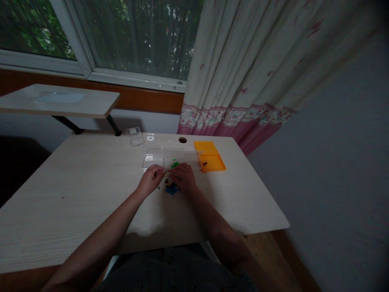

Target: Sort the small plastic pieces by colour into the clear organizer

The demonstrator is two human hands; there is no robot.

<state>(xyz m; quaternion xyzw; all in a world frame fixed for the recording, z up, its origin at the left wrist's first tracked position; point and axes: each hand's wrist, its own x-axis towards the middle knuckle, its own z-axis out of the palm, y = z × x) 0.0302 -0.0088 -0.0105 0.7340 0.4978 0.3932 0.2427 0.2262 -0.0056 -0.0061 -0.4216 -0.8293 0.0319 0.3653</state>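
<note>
My left hand [150, 179] is closed in a pinch around something tiny that I cannot make out. My right hand [186, 177] meets it from the other side, its fingers also pinched together. A small pale yellowish piece [166, 172] shows between the fingertips; which hand holds it is unclear. Just below the hands lies a pile of small blue pieces [172, 189], with dark bits [166, 181] scattered beside it. Small green pieces [175, 164] lie behind the fingers, partly hidden by my right hand.
An open orange box [214, 163] with a dark bit inside stands right of the hands. Clear plastic trays [153, 157] sit behind them, and a small clear lidded box [136, 140] is farther back. A raised shelf [100, 99] stands at the table's [91, 194] back left.
</note>
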